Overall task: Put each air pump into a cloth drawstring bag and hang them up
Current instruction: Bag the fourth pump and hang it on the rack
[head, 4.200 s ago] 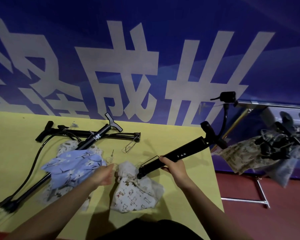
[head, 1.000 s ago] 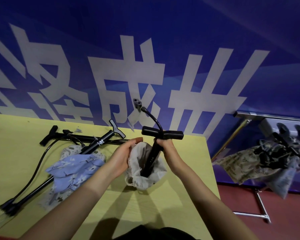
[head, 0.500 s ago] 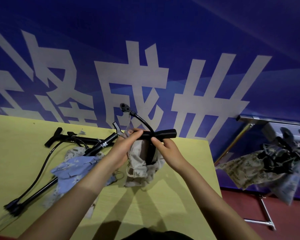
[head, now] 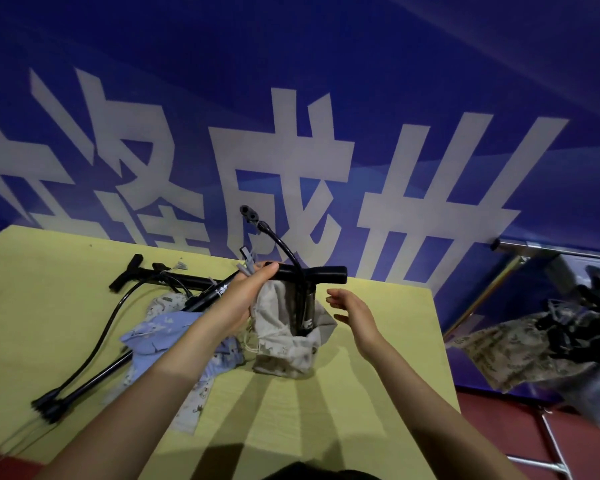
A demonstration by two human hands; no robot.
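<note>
A black air pump (head: 321, 273) stands upright inside a beige patterned drawstring bag (head: 288, 348) on the yellow table (head: 378, 393). Its T-handle and curved hose stick out above the bag's mouth. My left hand (head: 243, 296) grips the left end of the handle together with the bag's upper edge. My right hand (head: 352, 311) hovers open just right of the bag, touching nothing. Two more black pumps (head: 160, 277) lie crossed on the table's left side, over a light blue bag (head: 160, 337) and other patterned bags.
A blue banner with large white characters rises behind the table. At the right, a metal rack (head: 551, 249) carries bagged pumps (head: 548, 344) hanging beside the table's edge. Red floor shows below the rack.
My right hand has let go of the pump handle and pulled back to the right, fingers spread. The pump has sunk deeper into the bag. My left hand keeps its hold.
</note>
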